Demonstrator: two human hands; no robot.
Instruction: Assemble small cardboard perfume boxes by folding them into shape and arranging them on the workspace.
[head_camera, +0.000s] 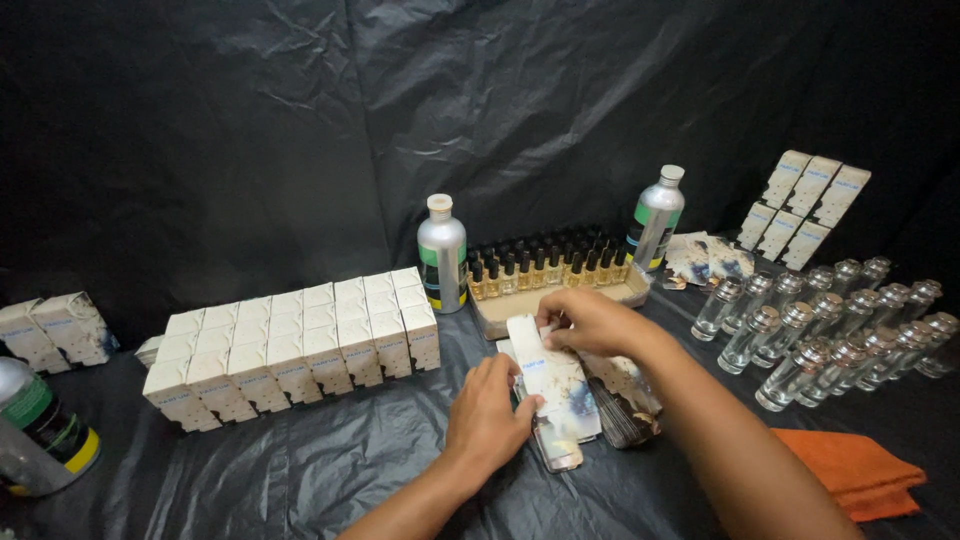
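Note:
Both hands hold a flat, unfolded white carton (545, 375) with a marbled print, above a black plastic-covered table. My left hand (488, 415) pinches its lower left edge. My right hand (590, 322) grips its top end near the flap. Under the carton lies a small stack of more flat cartons (560, 445). A dark bundle (622, 420) lies just to the right of them.
A block of several assembled white boxes (300, 345) stands at left. Behind the hands is a tray of small filled bottles (545, 268), flanked by two silver bottles (442, 252) (655, 218). Several empty glass bottles (830, 325) stand at right, an orange cloth (850, 470) in front.

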